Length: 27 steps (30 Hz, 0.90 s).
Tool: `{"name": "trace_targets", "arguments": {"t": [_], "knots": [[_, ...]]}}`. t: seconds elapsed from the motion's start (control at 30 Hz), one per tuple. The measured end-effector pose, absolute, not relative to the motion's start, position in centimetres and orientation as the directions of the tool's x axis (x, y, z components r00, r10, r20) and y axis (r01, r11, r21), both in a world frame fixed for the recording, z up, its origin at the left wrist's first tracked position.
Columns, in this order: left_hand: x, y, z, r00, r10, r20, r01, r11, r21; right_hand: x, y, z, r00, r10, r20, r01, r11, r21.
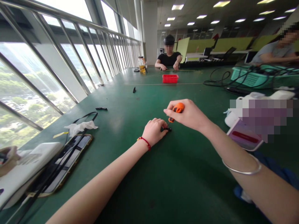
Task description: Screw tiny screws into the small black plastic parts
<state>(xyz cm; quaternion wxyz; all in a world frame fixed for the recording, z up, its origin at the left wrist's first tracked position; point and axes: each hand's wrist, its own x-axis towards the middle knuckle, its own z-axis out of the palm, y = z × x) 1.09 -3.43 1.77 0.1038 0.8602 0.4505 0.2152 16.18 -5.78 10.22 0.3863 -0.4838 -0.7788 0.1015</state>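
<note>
My right hand (pixel 187 112) is closed around the orange and black handle of a screwdriver (pixel 178 108), which slants down and to the left. Its thin shaft reaches a small black part (pixel 168 129) lying on the green table (pixel 126 124). My left hand (pixel 154 131) pinches that small part from the left, thumb and fingertips against it. Whether the screwdriver's tip sits in a screw is too small to tell. Two similar-looking black pieces lie farther off: one piece (pixel 101 109) to the left, another piece (pixel 134 90) toward the back.
A red tray (pixel 170 78) stands farther back, before a seated person. At left are a phone (pixel 67 165), cables and a white box (pixel 35 165). A teal basket (pixel 247 76) with cables and a purple-white box (pixel 245 137) are at right. A jar (pixel 141 65) stands near the railing.
</note>
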Motion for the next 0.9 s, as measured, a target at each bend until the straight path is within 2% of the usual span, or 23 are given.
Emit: {"name": "trace_targets", "arguments": {"t": [0.13,0.23,0.33,0.43,0.63,0.9], "knots": [[1.0,-3.4,1.7,0.500,0.826,0.260,0.719,-0.563,0.407,17.1,-5.8,11.5,-0.122,0.782,0.611,0.619,0.541,-0.569],[0.9,-3.4,1.7,0.484,0.836,0.260,0.714,-0.549,0.435,17.8,-5.6,10.5,-0.112,0.769,0.629,0.715,0.502,-0.486],[0.8,-3.5,1.7,0.475,0.841,0.261,0.715,-0.541,0.442,18.2,-5.8,7.1,-0.234,0.843,0.485,0.836,0.429,-0.343],[0.8,-3.6,1.7,0.473,0.842,0.258,0.715,-0.538,0.447,18.3,-6.1,3.3,-0.275,0.896,0.349,0.869,0.387,-0.308],[0.8,-3.5,1.4,0.458,0.846,0.272,0.714,-0.533,0.454,18.0,-6.0,0.6,-0.341,0.846,0.410,0.829,0.476,-0.293],[0.7,-3.4,1.3,0.443,0.850,0.284,0.706,-0.526,0.475,17.8,-6.0,0.2,-0.269,0.869,0.415,0.806,0.439,-0.396]]}}
